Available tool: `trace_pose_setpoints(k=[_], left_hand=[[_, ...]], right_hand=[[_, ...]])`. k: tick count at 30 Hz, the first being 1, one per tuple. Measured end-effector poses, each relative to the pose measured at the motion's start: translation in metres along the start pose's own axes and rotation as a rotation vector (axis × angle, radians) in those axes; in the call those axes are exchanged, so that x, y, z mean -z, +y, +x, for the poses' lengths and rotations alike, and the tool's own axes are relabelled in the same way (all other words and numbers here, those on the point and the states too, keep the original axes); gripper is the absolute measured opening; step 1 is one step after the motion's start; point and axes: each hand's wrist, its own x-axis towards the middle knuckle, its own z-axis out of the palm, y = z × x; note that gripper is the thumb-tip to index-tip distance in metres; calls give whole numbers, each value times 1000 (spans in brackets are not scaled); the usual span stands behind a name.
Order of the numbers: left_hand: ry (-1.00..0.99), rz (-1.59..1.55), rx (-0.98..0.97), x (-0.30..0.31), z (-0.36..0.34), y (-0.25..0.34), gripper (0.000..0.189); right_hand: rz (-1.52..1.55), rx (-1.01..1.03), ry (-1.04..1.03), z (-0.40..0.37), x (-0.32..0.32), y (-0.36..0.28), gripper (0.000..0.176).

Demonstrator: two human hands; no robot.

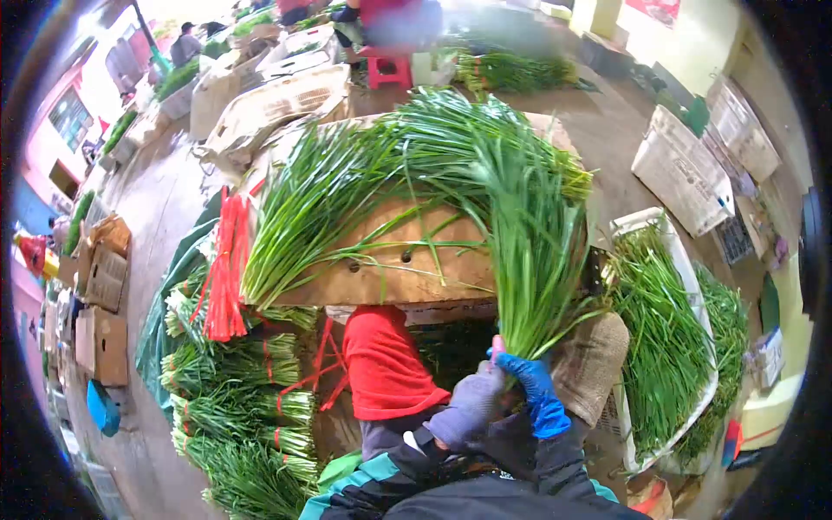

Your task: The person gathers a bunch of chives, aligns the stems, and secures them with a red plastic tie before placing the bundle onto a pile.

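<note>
The blue-gloved right hand [535, 392] and grey-gloved left hand [471, 406] clasped the stem end of a long green chive bunch [530, 234] at the brown cardboard board [390, 279]'s near edge, its leaves pointing away from both.

Bunch [530, 243] at centre, tips over the cardboard [381, 279] at 12. Loose greens [303, 204] on it, 10 o'clock. Tied bundles [247, 407] at 8 (piled together). Tray [640, 217] at 3.

Bare grey concrete floor [160, 208] runs toward ten o'clock; stacked cardboard boxes [102, 303] at nine o'clock; a red stool [387, 71] at twelve; white crates [685, 169] at two o'clock; pale yellow wall [693, 52] at one o'clock; bright, even light.
</note>
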Motion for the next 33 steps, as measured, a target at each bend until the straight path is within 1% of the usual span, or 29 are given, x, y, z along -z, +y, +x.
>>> trace_pose_setpoints(k=[1, 2, 3, 4, 5, 6, 7, 8, 10, 11, 12, 14, 15, 16, 17, 18, 19, 20, 22, 23, 24, 26, 27, 28, 29, 30, 31, 32, 33], left_hand=[[28, -19, -70, 3, -1, 3, 76], [62, -108, -82, 5, -1, 8, 72], [146, -229, -185, 2, 0, 10, 72], [231, -350, -290, 2, 0, 10, 72], [244, -348, -279, 2, -1, 8, 72], [268, -446, -329, 13, -4, 11, 73], [295, -542, -381, 26, -7, 13, 75], [314, -537, -367, 42, -13, 14, 75], [186, -589, -227, 71, -28, 13, 73], [293, -651, -294, 64, -30, -1, 70], [321, -672, -265, 73, -38, -8, 67], [541, -637, -261, 92, -55, -23, 66], [569, -657, -154, 98, -67, -34, 65], [594, -678, -47, 102, -80, -48, 64], [653, -652, 40, 102, -91, -65, 63], [710, -679, 84, 102, -103, -81, 62], [747, -733, 170, 99, -117, -94, 62], [782, -785, 251, 96, -130, -109, 62], [782, -674, 424, 78, -161, -155, 62], [821, -763, 489, 70, -173, -165, 62], [886, -713, 509, 55, -183, -191, 57], [817, -762, 661, 33, -206, -230, 43], [887, -815, 644, 11, -213, -262, 37], [956, -868, 630, -12, -218, -286, 30], [927, -967, 782, -13, -221, -291, 25], [924, -1153, 851, -11, -221, -295, 23], [895, -1108, 870, -19, -221, -308, 20], [864, -1063, 888, -27, -219, -322, 18], [905, -1138, 861, -35, -211, -331, 14]], right_hand=[[39, -27, 20, -1, 0, -2, 44], [77, -53, 41, -2, 2, -4, 40], [52, -188, 34, -13, 0, -26, 36], [23, 173, -33, -1, 9, -14, 37], [63, 232, 17, -4, 10, -18, 37], [105, 290, 66, -10, 8, -25, 38], [128, 304, 66, -8, 11, -28, 35], [147, 183, 83, -4, 19, -31, 34], [6, 331, 85, -7, 19, -46, 35], [8, 350, 135, -13, 16, -51, 40], [-1, 397, 165, -22, 8, -59, 44], [39, 395, 76, -18, 9, -64, 47], [44, 427, 35, -15, 9, -63, 49], [68, 526, 13, -10, 12, -60, 52], [42, 549, -17, -2, 17, -59, 53], [17, 574, -46, 7, 22, -58, 54], [14, 646, -40, 22, 28, -54, 56], [2, 640, -50, 31, 35, -54, 56], [-77, 686, -145, 43, 41, -55, 60], [-52, 737, -123, 45, 32, -57, 62], [-67, 732, -132, 47, 26, -62, 62], [-4, 696, -221, 46, 16, -70, 61], [-52, 730, -151, 45, 11, -68, 59], [-75, 714, -159, 44, 4, -68, 59], [-98, 684, -145, 43, -3, -69, 56], [-119, 657, -129, 40, -11, -70, 54], [-147, 665, -66, 33, -27, -71, 53], [-169, 656, -68, 35, -35, -72, 53], [-192, 660, -62, 38, -43, -73, 54]])
